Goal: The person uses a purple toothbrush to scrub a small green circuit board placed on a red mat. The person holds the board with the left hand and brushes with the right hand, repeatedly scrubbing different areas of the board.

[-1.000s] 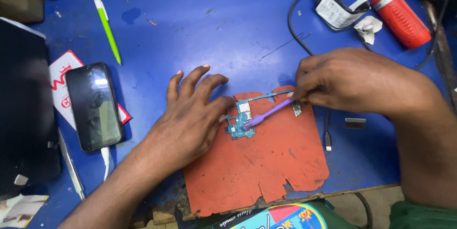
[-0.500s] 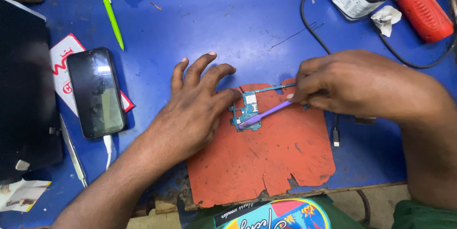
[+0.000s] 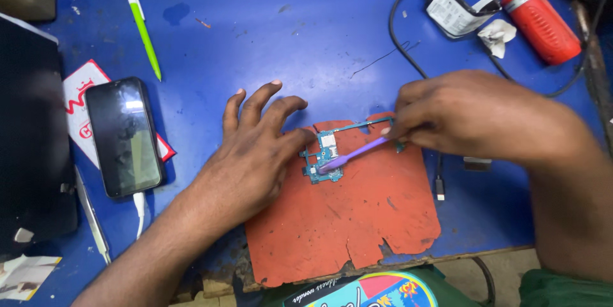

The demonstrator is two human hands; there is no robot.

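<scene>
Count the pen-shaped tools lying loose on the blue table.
2: a green and white pen at upper left, and a slim metal tool below the phone. More may be hidden under the arms.

Blue table (image 3: 306,39), orange mat (image 3: 357,224), black phone (image 3: 122,136), green pen (image 3: 144,34), red canister (image 3: 540,22)

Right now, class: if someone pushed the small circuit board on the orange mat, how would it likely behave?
The circuit board looks thin and flat, so probably light and apt to slide; the left hand pins it. Its narrow strip toward the right hand seems fragile. It likely won't roll on the orange mat.
</scene>
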